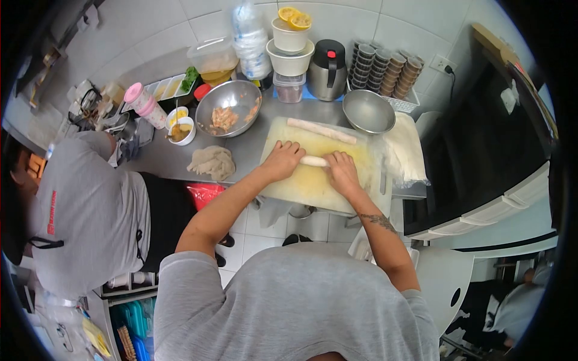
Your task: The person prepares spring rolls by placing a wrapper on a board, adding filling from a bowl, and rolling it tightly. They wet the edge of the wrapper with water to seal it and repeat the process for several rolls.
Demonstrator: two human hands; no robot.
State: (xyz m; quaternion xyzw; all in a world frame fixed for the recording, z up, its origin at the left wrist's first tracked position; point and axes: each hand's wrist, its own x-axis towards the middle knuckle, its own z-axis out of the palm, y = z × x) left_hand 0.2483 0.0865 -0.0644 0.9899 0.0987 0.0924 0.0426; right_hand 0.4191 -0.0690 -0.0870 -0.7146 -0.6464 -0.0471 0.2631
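Note:
A pale cutting board [289,186] with yellowish stains lies on the counter before me. Across its middle runs a white roll [314,161], its ends covered by my fingers. My left hand [286,159] curls over the left end of this roll, and my right hand [342,171] grips the right end. Farther back on the board rests a longer, pinkish roll [322,130], touched by neither hand. To the left, a metal bowl [208,117] contains an orange-pink chopped filling [224,118].
An empty-looking metal bowl [368,111] and a plastic bag of pale sheets [404,150] sit right of the board. A crumpled cloth [211,162] lies left. Behind stand a thermos jug [327,70] and stacked cups [379,69]. A co-worker [90,204] stands close at left.

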